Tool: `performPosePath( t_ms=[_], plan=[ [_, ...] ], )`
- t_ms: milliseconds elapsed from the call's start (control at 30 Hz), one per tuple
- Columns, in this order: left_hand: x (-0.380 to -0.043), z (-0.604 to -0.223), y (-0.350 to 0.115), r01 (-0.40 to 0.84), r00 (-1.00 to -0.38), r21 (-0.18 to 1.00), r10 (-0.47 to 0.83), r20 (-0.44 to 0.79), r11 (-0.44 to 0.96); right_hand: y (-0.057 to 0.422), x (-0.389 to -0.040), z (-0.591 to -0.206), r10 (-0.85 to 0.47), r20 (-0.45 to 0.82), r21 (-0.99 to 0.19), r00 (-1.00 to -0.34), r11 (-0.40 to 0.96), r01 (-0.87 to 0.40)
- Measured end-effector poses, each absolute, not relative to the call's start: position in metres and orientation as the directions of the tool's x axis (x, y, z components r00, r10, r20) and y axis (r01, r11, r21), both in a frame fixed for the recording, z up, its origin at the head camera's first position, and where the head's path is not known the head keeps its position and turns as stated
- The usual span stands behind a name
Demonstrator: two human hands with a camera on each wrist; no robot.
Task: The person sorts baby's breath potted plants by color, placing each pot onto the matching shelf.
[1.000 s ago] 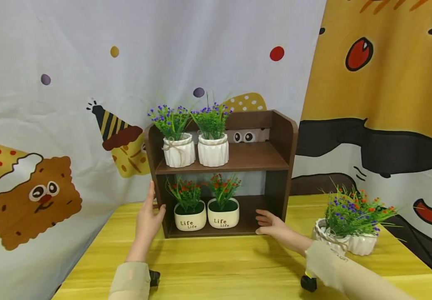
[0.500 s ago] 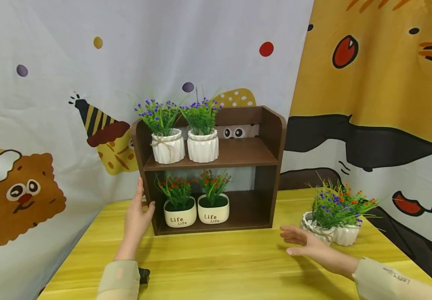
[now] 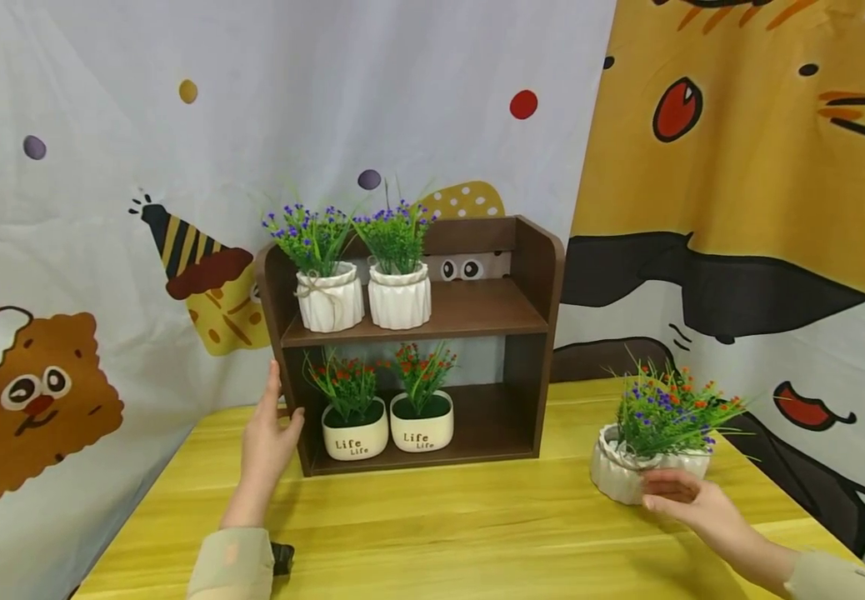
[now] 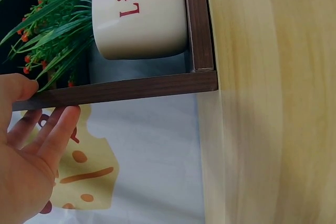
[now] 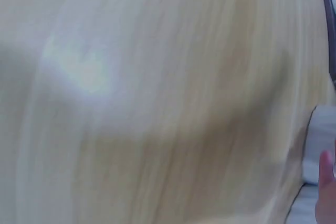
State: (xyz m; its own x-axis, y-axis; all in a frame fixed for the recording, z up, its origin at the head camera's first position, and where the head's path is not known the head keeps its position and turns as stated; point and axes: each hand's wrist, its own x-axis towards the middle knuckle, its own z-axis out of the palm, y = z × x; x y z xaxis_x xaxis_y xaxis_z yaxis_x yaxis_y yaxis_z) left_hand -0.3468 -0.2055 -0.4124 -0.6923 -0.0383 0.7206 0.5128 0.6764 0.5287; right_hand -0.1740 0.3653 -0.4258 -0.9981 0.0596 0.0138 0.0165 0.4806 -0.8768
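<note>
My left hand (image 3: 266,442) grips the left side panel of a brown two-tier shelf (image 3: 488,308); in the left wrist view, thumb and fingers lie on opposite sides of that panel (image 4: 131,87). My right hand (image 3: 695,504) has relaxed fingers right at a white fluted flowerpot (image 3: 612,475) with purple flowers, on the table at right. Behind it, partly hidden, stands another white flowerpot (image 3: 695,462) with red flowers. The upper tier bears two white pots (image 3: 401,300) of purple flowers. Below sit two cream "Life" pots (image 3: 422,425) with red flowers.
The shelf stands on a yellow wood-grain table (image 3: 432,533). A cartoon-print curtain (image 3: 402,83) hangs close behind and along the right. The right part of both shelf tiers (image 3: 488,425) is bare. A small black object (image 3: 282,557) shows beside the left cuff.
My right hand has left the shelf's lower right side and moved right to the flowerpots on the table. The left hand stays at the left panel. The head view has turned slightly right.
</note>
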Motion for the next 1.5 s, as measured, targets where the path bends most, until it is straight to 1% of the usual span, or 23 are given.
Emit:
performPosePath(
  t_ms=[100, 200, 333, 500, 667, 800, 967, 1100, 1200, 1300, 1333, 1500],
  plan=[
    [-0.345, -0.412, -0.207, 0.502, -0.705, 0.545, -0.048, 0.708, 0.672, 0.37, -0.175, -0.423, 0.224, 0.027, -0.836, -0.974, 0.539, 0.101],
    [-0.345, -0.412, -0.208, 0.498, -0.706, 0.549, -0.053, 0.706, 0.671, 0.372, -0.178, -0.42, 0.311, 0.04, -0.808, -0.95, 0.57, 0.152],
    [-0.345, -0.412, -0.208, 0.501, -0.699, 0.537, -0.049, 0.714, 0.678, 0.37, -0.183, -0.421, 0.341, 0.034, -0.818, -0.94, 0.55, 0.17],
    [-0.346, -0.412, -0.206, 0.509, -0.693, 0.526, -0.039, 0.72, 0.682, 0.364, -0.191, -0.427, 0.346, -0.008, -0.861, -0.938, 0.474, 0.183],
    [-0.346, -0.411, -0.208, 0.508, -0.681, 0.514, -0.043, 0.731, 0.691, 0.352, -0.205, -0.435, 0.355, 0.005, -0.889, -0.935, 0.429, 0.158],
    [-0.346, -0.412, -0.207, 0.515, -0.672, 0.507, -0.042, 0.74, 0.691, 0.341, -0.215, -0.442, 0.396, 0.036, -0.924, -0.918, 0.363, 0.121],
    [-0.345, -0.413, -0.206, 0.52, -0.681, 0.522, -0.041, 0.731, 0.676, 0.33, -0.227, -0.453, 0.492, 0.07, -0.968, -0.868, 0.242, 0.059],
    [-0.345, -0.412, -0.206, 0.515, -0.693, 0.532, -0.039, 0.72, 0.672, 0.327, -0.237, -0.465, 0.553, 0.129, -0.976, -0.823, 0.219, -0.006],
    [-0.345, -0.413, -0.206, 0.512, -0.692, 0.53, -0.041, 0.72, 0.676, 0.325, -0.244, -0.473, 0.578, 0.178, -0.979, -0.797, 0.184, -0.085],
    [-0.346, -0.414, -0.206, 0.507, -0.686, 0.528, -0.052, 0.726, 0.681, 0.324, -0.25, -0.478, 0.599, 0.19, -0.981, -0.778, 0.149, -0.126],
    [-0.346, -0.414, -0.206, 0.504, -0.686, 0.527, -0.053, 0.726, 0.685, 0.323, -0.251, -0.478, 0.606, 0.187, -0.982, -0.773, 0.137, -0.13],
    [-0.346, -0.414, -0.206, 0.496, -0.688, 0.519, -0.049, 0.724, 0.696, 0.322, -0.257, -0.476, 0.645, 0.131, -0.988, -0.753, 0.148, -0.045]
  ],
)
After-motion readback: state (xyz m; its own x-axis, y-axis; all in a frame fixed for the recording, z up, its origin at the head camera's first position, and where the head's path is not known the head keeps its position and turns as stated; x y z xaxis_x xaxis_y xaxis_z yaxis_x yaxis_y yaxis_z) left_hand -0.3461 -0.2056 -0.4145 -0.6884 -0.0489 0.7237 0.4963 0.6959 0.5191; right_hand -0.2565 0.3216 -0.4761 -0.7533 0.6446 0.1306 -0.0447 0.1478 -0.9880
